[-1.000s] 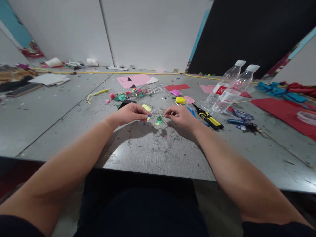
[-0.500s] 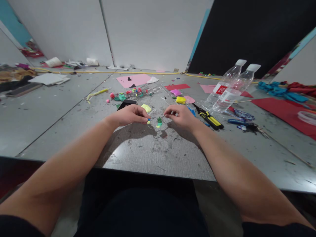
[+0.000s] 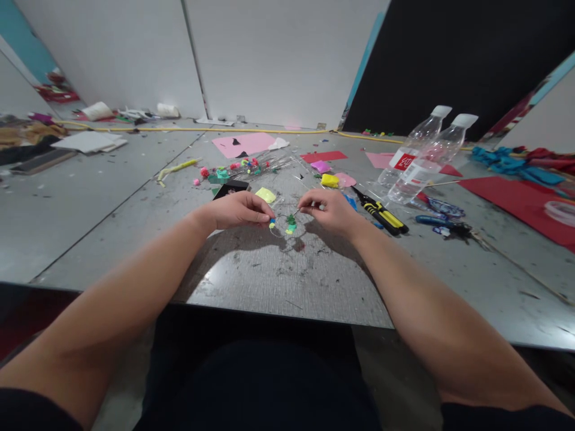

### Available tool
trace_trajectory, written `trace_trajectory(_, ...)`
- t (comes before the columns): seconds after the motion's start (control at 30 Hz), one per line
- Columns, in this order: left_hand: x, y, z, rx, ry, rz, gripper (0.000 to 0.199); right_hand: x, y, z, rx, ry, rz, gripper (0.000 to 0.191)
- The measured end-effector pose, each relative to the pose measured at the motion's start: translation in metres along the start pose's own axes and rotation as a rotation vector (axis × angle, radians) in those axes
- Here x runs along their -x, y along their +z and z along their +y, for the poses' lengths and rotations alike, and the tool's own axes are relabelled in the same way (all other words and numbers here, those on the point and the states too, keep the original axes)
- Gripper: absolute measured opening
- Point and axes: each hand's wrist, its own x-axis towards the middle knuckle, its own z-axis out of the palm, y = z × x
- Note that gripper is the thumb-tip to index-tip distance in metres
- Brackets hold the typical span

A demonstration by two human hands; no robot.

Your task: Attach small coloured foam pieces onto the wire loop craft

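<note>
My left hand (image 3: 242, 210) pinches a thin wire loop (image 3: 277, 233) just above the tabletop. Small blue and yellow bits (image 3: 272, 224) sit on the loop by its fingertips. Green and yellow pieces (image 3: 291, 225), looking like soft clay, hang in the middle between both hands. My right hand (image 3: 327, 211) is closed in a pinch on a thin wire end near the green pieces. Whether that end belongs to the same loop is too fine to tell. Behind the hands lie a pale yellow clay lump (image 3: 266, 194) and a black box (image 3: 231, 189).
Yellow-black pliers (image 3: 381, 212) lie right of my right hand, with two plastic bottles (image 3: 415, 170) behind them. Farther back are a yellow packet (image 3: 329, 181), pink paper (image 3: 238, 145) and beaded clear strips (image 3: 256, 167). Red sheets (image 3: 507, 203) and a blue-handled tool (image 3: 433, 221) are at right.
Both hands keep their pinches and hardly move. The green pieces have shifted very slightly, along with a small shift of the whole view.
</note>
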Motion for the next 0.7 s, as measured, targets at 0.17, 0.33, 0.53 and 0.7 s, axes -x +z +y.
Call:
trace_trajectory(0.17,0.0006,0.0036,0.0012,0.066,0.021,-0.002,0.009,-0.0002,0.0006,-0.0006,0.014,0.014,-0.007,0.009)
trace_trajectory(0.33,0.0009,0.0057,0.0018,0.085,0.050,-0.063,0.016,0.0000,0.0004,-0.0058,0.031,-0.019,0.004,0.008)
trace_trajectory(0.53,0.0024,0.0047,0.0019,0.087,0.071,-0.112,0.016,-0.0011,-0.0001,-0.0075,0.028,-0.025,-0.019,0.009)
trace_trajectory(0.7,0.0018,0.0038,-0.0007,0.118,0.084,-0.074,0.016,-0.0015,0.0003,-0.0048,0.037,0.008,-0.033,0.008)
